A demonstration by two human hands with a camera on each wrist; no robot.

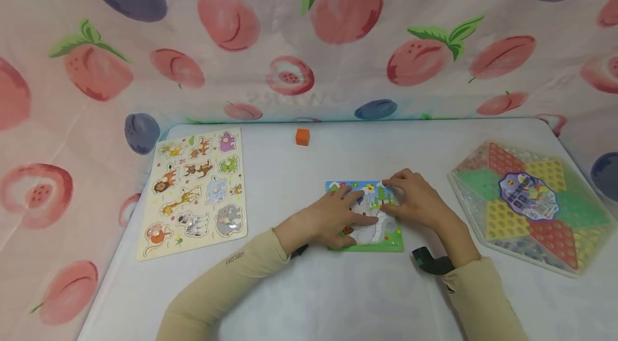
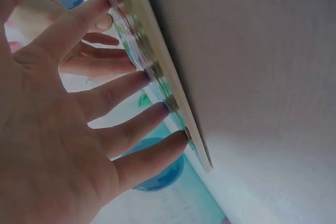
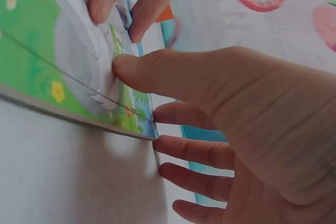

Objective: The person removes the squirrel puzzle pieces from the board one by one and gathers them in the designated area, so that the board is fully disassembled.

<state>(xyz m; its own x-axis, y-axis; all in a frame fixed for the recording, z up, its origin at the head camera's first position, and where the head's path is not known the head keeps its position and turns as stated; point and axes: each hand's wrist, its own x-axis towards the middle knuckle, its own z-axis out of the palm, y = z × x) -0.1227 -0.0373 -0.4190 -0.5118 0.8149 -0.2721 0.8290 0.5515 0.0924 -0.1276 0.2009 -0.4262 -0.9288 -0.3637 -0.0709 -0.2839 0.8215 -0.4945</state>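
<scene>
A small flat picture puzzle (image 1: 392, 242) lies on the table, showing a grey-white animal on green grass under a blue sky. Over its left half, my left hand (image 1: 335, 217) spreads its fingers, and the fingertips touch the face in the left wrist view. My right hand (image 1: 422, 201) is at the upper right part. In the right wrist view its thumb (image 3: 139, 72) rests on the picture, while the other fingers reach straight to the far edge. A seam line crosses the picture (image 3: 31, 56) there. Both hands cover much of the animal.
A wooden animal peg puzzle (image 1: 205, 225) lies at left. Near the back edge sits an orange cube (image 1: 302, 137). A hexagonal board game in a clear cover (image 1: 512, 234) lies at right. Behind the white table (image 1: 309, 303) hangs a fruit-print cloth (image 1: 270, 24).
</scene>
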